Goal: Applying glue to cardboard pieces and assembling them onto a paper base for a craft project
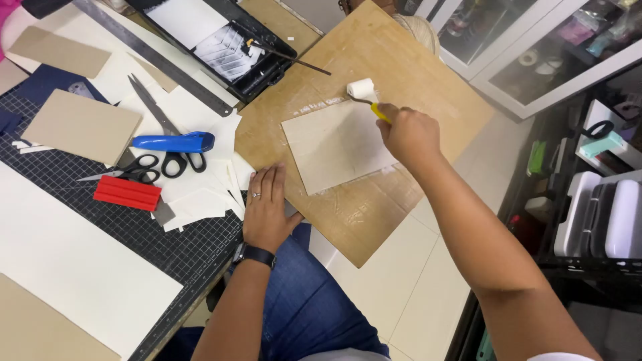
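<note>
Head view: my right hand (409, 134) is wrapped tight round the yellow handle of a small white roller (361, 89), whose foam head sits just past the far corner of the grey card (338, 144). That card lies flat on the brown board (414, 73). My left hand (266, 210) rests open, palm down, fingers together, holding nothing, on the board's near-left edge, beside the card.

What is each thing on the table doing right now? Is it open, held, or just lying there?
Small roller: held by right hand, touching the card's top edge.
Grey card: flat on wooden board.
Left hand: pressed flat on the board's edge.
Large scissors: shut, lying down.
Small scissors: slightly open.
Paint tray: open, holding a brush.
</note>
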